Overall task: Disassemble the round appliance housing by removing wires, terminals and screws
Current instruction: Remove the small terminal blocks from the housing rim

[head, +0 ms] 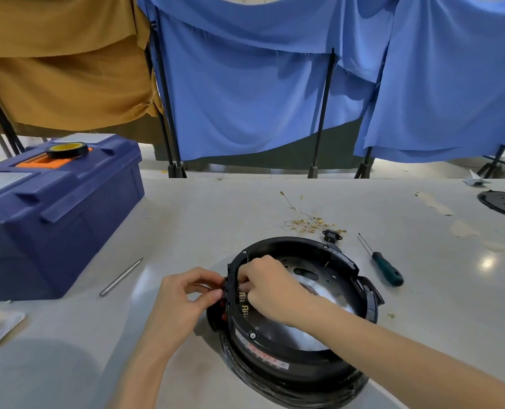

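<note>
Housing (289, 358) sits on tabletop (216, 208), front centre, open side up. Two hands at its left wall: left hand (186, 293) pinches the outer face, right hand (269, 284) is curled inside, grip hidden, can't tell on what. Behind it: 1 wire bundle (307, 221), 1 socket (331, 235), 1 screwdriver (387, 268). Left: 1 metal rod (121, 277), 1 toolbox (53, 219).

One housing (289, 242), one screwdriver (385, 268), one toolbox (68, 219), one tape roll (67, 149), one steel rod (121, 277), one socket (331, 235) — wires (307, 221), perhaps a dozen.
</note>
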The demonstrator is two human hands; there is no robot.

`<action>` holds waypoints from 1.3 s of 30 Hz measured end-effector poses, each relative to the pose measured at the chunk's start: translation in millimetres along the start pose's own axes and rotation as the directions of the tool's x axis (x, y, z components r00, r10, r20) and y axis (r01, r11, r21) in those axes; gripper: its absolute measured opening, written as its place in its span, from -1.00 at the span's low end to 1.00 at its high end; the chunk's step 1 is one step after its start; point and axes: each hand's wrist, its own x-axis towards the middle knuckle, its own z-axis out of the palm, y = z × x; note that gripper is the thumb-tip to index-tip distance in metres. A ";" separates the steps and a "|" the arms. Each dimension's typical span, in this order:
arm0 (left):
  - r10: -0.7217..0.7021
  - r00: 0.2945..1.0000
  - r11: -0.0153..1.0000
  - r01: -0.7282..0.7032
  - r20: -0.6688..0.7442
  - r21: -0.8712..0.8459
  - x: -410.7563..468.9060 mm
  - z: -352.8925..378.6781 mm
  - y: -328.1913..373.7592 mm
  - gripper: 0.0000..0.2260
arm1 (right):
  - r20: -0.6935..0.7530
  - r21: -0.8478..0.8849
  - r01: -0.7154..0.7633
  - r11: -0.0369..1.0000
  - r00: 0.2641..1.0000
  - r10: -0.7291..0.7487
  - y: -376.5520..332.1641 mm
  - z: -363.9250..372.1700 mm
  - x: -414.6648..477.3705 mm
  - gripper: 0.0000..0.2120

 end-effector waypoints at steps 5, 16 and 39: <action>0.003 1.000 1.000 -0.003 0.024 0.001 -0.2 0.9 -2.6 -0.69 | -0.041 0.081 0.004 0.997 0.999 -0.001 0.8 4.1 -1.1 -0.86; -0.007 1.000 0.999 0.008 0.005 -0.039 0.4 1.9 -1.9 -0.70 | -0.036 0.347 -0.059 0.936 0.996 0.076 3.4 0.3 -2.1 -0.77; 0.054 0.980 0.989 -0.026 -0.189 0.147 -7.1 23.8 2.5 -0.69 | -0.003 0.062 -0.036 0.997 0.999 0.036 2.0 13.3 5.4 -0.85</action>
